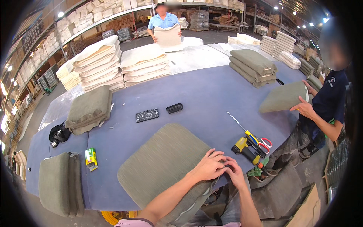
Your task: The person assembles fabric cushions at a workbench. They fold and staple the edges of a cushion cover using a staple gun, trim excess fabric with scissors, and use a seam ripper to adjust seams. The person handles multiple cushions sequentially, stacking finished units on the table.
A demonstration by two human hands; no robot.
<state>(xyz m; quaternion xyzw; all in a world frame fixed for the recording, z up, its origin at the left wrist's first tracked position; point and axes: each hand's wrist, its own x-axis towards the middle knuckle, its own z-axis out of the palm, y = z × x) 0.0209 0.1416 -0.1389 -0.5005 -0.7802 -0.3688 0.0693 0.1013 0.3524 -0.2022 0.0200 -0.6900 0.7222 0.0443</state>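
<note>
A grey-green upholstered seat cushion (160, 155) lies in front of me on the blue-grey table, its near right side reaching past the table edge. My left hand (210, 165) rests on the cushion's right corner, its fingers bent over the fabric edge. Right beside it, my right hand (235, 173) pinches the same corner, fingertips close to those of the left. The loose fabric at the corner is partly hidden under my fingers. To the right of my hands lie a yellow and black staple gun (245, 149), a screwdriver (242, 126) and red-handled scissors (264, 145).
Covered cushions stand in stacks at the left (89, 108), front left (60, 183) and back right (253, 66). Cream pads (145, 64) are piled at the back. A phone (147, 115), black case (174, 108) and yellow-green box (91, 159) lie around. Two co-workers (321, 98) hold pieces.
</note>
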